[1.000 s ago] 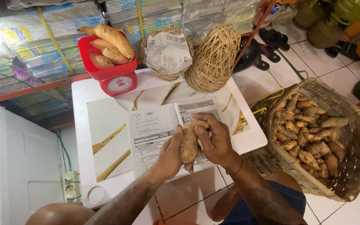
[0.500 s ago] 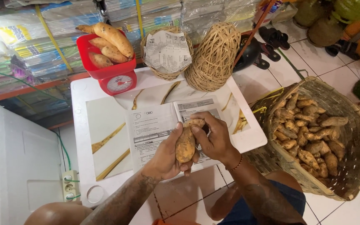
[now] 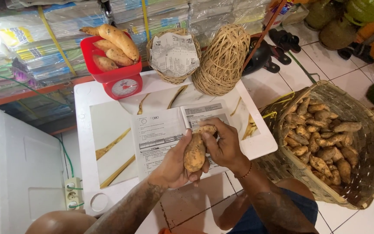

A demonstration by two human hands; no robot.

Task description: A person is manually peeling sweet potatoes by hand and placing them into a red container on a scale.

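An orange-brown sweet potato (image 3: 195, 151) is held upright over the near edge of a white table (image 3: 83, 130). My left hand (image 3: 174, 167) grips its lower part from the left. My right hand (image 3: 222, 145) wraps around its top and right side, fingers curled over the tip. Under the hands lies an open printed paper sheet (image 3: 161, 132).
A red kitchen scale (image 3: 120, 82) at the table's back carries several sweet potatoes (image 3: 113, 43). Beside it stand a woven basket with paper (image 3: 174, 54) and a ball of rattan twine (image 3: 221, 60). A big woven basket (image 3: 369, 143) of sweet potatoes sits on the floor, right. White box left.
Both hands have turned the sweet potato slightly and lifted it a little; the right hand's fingers have shifted over its top end.
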